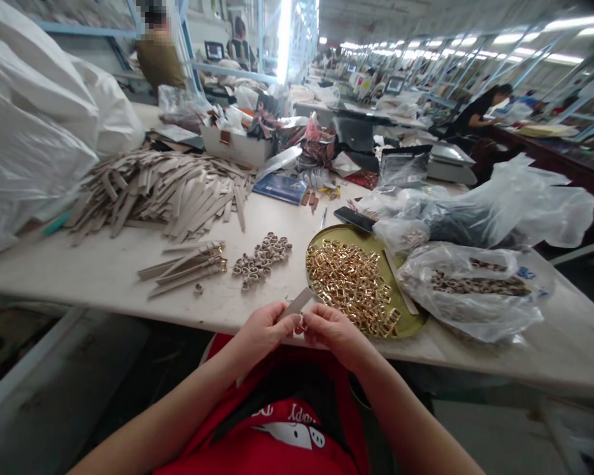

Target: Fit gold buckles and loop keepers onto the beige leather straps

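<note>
Close to the table's front edge, my left hand (267, 328) pinches a beige-grey strap (298, 301). My right hand (335, 331) meets it from the other side, fingertips closed at a small gold buckle (301, 324) by the strap's lower end. Fingers partly cover the buckle, so how the strap passes through it is hard to see. A round tray (404, 322) just right of my hands bears a heap of gold buckles (351, 280). To the left lie small beige loops (262, 258) and several straps fitted with buckles (188, 267).
A large pile of loose straps (173, 188) covers the table's back left, beside a big white sack (34, 112). Clear plastic bags (475, 290) crowd the right side. Behind are a phone (355, 218), a blue booklet (280, 189) and a cluttered box (237, 146). Other people sit farther off.
</note>
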`<action>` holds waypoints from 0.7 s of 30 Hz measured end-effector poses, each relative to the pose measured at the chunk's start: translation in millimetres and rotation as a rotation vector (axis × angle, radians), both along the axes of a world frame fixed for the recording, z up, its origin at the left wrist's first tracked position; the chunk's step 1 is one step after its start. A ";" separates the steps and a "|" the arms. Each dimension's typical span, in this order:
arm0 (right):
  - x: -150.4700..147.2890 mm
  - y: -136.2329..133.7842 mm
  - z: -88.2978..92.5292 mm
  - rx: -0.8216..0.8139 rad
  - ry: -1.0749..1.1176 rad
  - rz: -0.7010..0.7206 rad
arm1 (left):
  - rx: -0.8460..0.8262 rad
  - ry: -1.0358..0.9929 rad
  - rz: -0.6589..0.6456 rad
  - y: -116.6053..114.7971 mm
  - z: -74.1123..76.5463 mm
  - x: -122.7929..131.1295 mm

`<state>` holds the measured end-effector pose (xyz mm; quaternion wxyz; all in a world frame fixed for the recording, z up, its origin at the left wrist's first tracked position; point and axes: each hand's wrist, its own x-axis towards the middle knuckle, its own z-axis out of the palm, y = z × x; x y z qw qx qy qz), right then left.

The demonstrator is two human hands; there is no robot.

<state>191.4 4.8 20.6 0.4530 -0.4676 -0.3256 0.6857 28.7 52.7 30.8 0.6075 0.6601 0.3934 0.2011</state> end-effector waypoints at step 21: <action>-40.7 -22.6 -20.9 0.024 0.185 -0.336 | -0.002 0.041 0.052 -36.0 -13.9 -43.2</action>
